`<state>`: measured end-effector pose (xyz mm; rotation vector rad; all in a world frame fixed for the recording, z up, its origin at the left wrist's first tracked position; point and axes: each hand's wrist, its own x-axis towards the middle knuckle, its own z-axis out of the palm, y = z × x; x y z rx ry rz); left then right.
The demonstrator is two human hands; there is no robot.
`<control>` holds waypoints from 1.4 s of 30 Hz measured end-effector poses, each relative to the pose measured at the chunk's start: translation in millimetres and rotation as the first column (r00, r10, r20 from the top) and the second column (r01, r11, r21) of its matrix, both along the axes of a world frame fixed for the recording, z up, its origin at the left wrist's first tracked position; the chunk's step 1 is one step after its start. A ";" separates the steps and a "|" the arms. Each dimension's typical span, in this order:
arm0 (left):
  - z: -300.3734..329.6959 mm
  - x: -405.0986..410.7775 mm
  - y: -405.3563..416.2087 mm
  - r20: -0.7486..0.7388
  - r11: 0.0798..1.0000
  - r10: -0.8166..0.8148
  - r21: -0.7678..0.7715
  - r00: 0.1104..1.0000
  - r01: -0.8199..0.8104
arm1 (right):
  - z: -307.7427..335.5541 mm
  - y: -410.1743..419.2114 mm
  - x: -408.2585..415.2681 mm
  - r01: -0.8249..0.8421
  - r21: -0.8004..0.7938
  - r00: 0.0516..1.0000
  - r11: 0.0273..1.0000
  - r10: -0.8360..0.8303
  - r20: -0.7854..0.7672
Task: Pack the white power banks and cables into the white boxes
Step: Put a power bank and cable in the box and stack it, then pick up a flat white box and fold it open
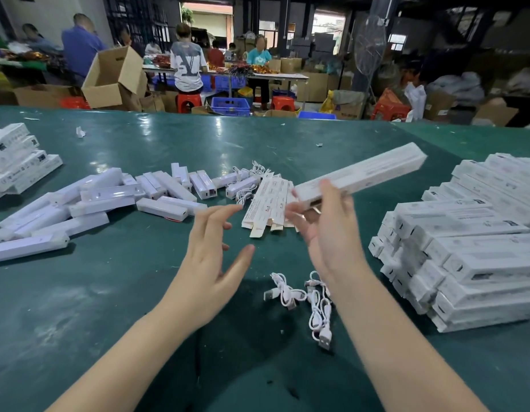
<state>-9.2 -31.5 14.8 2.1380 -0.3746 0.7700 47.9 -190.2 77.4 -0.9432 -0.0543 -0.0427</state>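
Observation:
My right hand (323, 224) grips the near end of a long white box (361, 173), held above the table and pointing up and to the right. My left hand (210, 248) hovers open beside it, fingers spread, holding nothing. White power banks (97, 197) lie scattered across the green table at the left and centre. Flat unfolded white boxes (266, 203) lie just beyond my hands. Several white cables (302, 295) lie loose on the table under my right wrist, and more cables (251, 176) sit behind the flat boxes.
A tall stack of packed white boxes (466, 248) fills the right side. A smaller pile of boxes (16, 159) sits at the far left. The green table (138, 292) stretches forward; beyond its far edge people work among cardboard cartons (115, 78) and blue crates.

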 end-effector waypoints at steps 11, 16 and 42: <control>-2.8 -2.8 -6.5 -0.150 0.997 -0.046 0.052 0.988 0.054 | -1.6 -48.7 33.7 0.264 0.236 0.949 0.935 -0.208 -0.236; -1.1 -4.0 -8.4 -0.183 0.993 -0.077 0.075 0.980 0.092 | -6.6 -45.0 34.1 0.350 0.199 0.914 0.916 -0.287 -0.287; -0.2 -5.1 -5.2 -0.276 0.973 0.010 0.223 0.961 0.054 | -59.5 -44.9 54.2 0.082 -0.961 0.995 -0.265 -0.028 0.092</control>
